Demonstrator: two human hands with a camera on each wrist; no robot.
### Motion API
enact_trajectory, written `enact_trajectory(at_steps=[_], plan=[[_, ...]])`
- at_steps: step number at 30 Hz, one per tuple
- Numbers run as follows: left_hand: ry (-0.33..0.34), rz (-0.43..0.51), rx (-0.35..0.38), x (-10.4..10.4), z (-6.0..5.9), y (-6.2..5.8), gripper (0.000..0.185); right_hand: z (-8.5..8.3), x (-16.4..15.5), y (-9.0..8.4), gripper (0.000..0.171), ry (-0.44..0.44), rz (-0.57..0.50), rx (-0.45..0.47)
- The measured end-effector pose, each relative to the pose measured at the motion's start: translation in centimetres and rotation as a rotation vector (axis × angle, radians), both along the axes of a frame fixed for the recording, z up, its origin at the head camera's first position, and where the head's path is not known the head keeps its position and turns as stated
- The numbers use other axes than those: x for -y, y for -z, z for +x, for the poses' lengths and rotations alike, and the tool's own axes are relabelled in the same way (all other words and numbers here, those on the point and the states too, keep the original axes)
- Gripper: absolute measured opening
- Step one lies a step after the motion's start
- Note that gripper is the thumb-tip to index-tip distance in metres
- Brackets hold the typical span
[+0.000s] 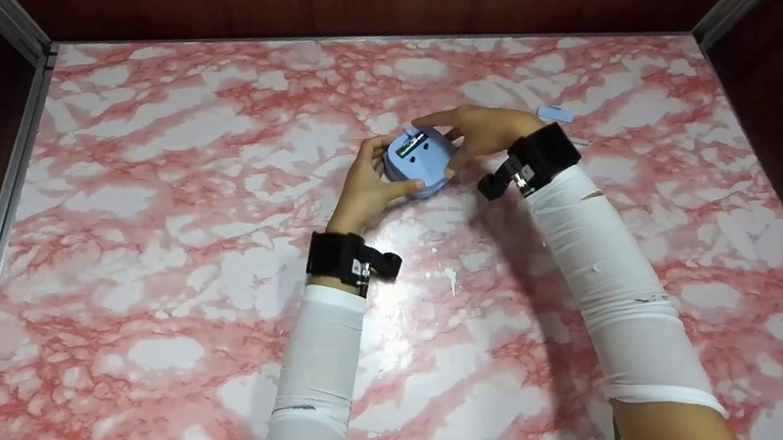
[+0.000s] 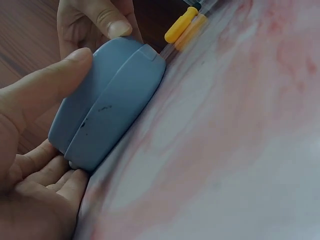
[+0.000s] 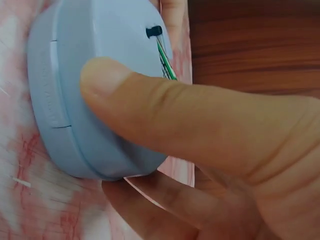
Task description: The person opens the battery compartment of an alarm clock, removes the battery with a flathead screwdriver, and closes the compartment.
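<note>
Both forearms reach toward the upper middle of the frame, where the left hand (image 1: 366, 187) and right hand (image 1: 480, 132) meet around a small blue rounded case (image 1: 418, 163). It rests on the pink marbled bench (image 1: 143, 283), seam along its side. Both hands' fingers (image 2: 55, 85) curl around it, thumbs pressed on the shell.

Red-and-white marbled bench (image 1: 167, 295), round blue device (image 1: 418, 163) resting on it mid-surface, small blue piece (image 1: 554, 113) lying near the far right edge
</note>
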State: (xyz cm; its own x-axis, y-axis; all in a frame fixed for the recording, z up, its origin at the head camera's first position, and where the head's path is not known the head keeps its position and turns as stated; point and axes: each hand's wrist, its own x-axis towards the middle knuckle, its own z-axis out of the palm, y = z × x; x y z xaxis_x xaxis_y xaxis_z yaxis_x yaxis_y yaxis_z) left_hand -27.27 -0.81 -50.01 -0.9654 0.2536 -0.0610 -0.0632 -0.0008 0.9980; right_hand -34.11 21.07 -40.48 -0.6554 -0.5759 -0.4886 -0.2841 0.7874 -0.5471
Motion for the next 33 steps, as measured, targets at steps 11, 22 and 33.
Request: enact_trajectory(at_steps=[11,22,33], plan=[[0.056,-0.066,-0.043,-0.4,-0.1,0.1,0.094,0.0,-0.9,0.4,0.088,-0.021,-0.023,0.037],[0.052,-0.011,-0.005,-0.5,0.0,-0.1,0.094,0.8,-1.4,1.0,0.086,-0.006,-0.119,-0.018],[0.036,-0.016,-0.009,-0.4,0.0,0.1,0.092,2.6,0.3,-0.3,0.059,0.100,-0.009,-0.218]])
